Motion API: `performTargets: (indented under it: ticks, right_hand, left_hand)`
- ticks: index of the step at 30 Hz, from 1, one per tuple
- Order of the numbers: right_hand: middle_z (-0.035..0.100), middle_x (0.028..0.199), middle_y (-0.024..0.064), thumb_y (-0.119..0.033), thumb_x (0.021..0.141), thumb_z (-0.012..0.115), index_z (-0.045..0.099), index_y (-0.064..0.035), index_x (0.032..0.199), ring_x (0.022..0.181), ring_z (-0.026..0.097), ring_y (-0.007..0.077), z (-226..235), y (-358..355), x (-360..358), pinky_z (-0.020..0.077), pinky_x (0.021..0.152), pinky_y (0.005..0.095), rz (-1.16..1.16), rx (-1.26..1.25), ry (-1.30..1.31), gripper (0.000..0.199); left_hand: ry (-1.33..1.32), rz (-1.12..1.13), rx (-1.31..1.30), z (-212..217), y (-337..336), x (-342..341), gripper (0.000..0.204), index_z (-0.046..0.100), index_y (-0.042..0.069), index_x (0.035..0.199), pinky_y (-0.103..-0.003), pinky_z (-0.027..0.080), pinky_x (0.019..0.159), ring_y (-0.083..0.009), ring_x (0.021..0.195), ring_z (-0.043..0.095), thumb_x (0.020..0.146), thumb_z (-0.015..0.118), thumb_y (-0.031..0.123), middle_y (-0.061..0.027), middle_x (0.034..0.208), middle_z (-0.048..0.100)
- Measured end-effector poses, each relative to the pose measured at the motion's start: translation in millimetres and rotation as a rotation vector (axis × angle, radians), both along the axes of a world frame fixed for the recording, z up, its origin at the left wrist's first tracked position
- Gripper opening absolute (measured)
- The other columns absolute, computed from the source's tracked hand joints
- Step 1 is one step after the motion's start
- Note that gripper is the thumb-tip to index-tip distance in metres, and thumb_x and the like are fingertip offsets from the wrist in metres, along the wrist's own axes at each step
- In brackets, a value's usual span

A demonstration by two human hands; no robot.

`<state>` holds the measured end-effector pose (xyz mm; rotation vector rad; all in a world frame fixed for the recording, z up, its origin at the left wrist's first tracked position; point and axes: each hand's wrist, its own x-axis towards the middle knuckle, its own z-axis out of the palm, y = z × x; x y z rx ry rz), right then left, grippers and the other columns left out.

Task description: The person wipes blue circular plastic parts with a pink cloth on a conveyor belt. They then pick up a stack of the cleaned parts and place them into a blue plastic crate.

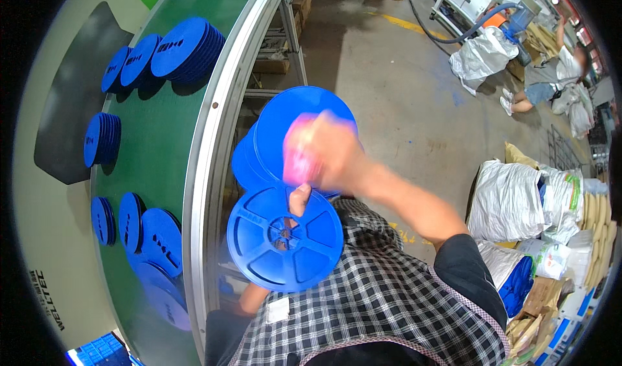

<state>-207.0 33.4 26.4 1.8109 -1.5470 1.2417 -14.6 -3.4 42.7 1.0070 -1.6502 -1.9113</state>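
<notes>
A blue plastic spool flange (243,236), round with spoke-like ribs and a hub hole, is held upright in front of my apron. My left hand (299,201) grips it mostly from behind, its thumb showing over the upper rim and a little skin through the hub openings. My right hand (337,152), smeared by motion, is closed around a pink thing (299,149) whose kind the blur hides. That hand is just above the flange, in front of larger blue round pieces (311,97) beside the conveyor.
On the left, a green conveyor belt (152,165) with a metal rail (197,171) carries stacks of blue flanges (184,48). White sacks (505,201) stand at the right. Another person (554,74) is farther back, near a large white bag (483,58) and a hose (483,22).
</notes>
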Motion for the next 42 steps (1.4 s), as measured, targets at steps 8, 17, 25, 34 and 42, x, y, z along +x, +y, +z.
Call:
performTargets:
  ticks: [8, 17, 25, 34, 42]
  right_hand:
    - [0.066, 0.085, 0.0030, -0.027, 0.084, 0.075, 0.064, -0.0121, 0.095, 0.076, 0.065, 0.0223, 19.9, -25.3, -54.6, 0.0541, 0.059, 0.0372, -0.257, -0.004, 0.077, 0.022]
    - [0.070, 0.091, 0.0114, -0.017, 0.083, 0.077, 0.064, -0.0058, 0.117, 0.080, 0.069, 0.0245, 22.6, -45.7, -133.4, 0.0568, 0.074, 0.0337, -0.454, 0.161, -0.412, 0.038]
    - [0.065, 0.086, 0.0018, -0.021, 0.080, 0.079, 0.051, 0.0072, 0.144, 0.077, 0.062, 0.0104, 75.1, 64.1, -75.3, 0.0510, 0.076, 0.0263, 0.493, 0.611, -1.359, 0.075]
    - [0.062, 0.084, 0.0008, -0.018, 0.077, 0.082, 0.039, 0.0089, 0.154, 0.078, 0.059, 0.0096, 81.1, 84.6, -63.2, 0.0484, 0.077, 0.0261, 0.537, 0.752, -1.305, 0.091]
    - [0.062, 0.088, 0.0008, -0.014, 0.077, 0.078, 0.042, 0.0091, 0.151, 0.078, 0.058, 0.0089, 87.4, 88.5, -51.3, 0.0473, 0.077, 0.0251, 0.516, 0.724, -1.262, 0.085]
  left_hand:
    - [0.013, 0.005, 0.022, -0.2, 1.1, 0.6, 0.022, 0.071, 0.010, 0.121, -0.025, 0.056, 0.076, -0.0117, 0.086, 0.068, 0.101, 0.066, 0.016, -0.0032, 0.101, 0.073]
    - [0.023, 0.061, 0.017, 6.3, -1.3, 13.7, 0.021, 0.071, 0.010, 0.121, -0.025, 0.056, 0.076, -0.0116, 0.085, 0.068, 0.101, 0.067, 0.016, -0.0031, 0.100, 0.073]
    - [0.019, 0.131, 0.058, 1.4, -6.3, 33.0, 0.021, 0.071, 0.010, 0.120, -0.025, 0.056, 0.076, -0.0114, 0.085, 0.067, 0.101, 0.067, 0.016, -0.0029, 0.099, 0.073]
    - [0.010, 0.113, 0.051, 0.4, -9.4, 25.2, 0.020, 0.071, 0.010, 0.120, -0.025, 0.056, 0.076, -0.0112, 0.084, 0.067, 0.101, 0.067, 0.017, -0.0028, 0.099, 0.073]
    - [0.009, 0.086, 0.026, 3.8, -15.3, 17.4, 0.020, 0.071, 0.010, 0.119, -0.025, 0.056, 0.076, -0.0110, 0.083, 0.067, 0.101, 0.067, 0.017, -0.0027, 0.098, 0.073]
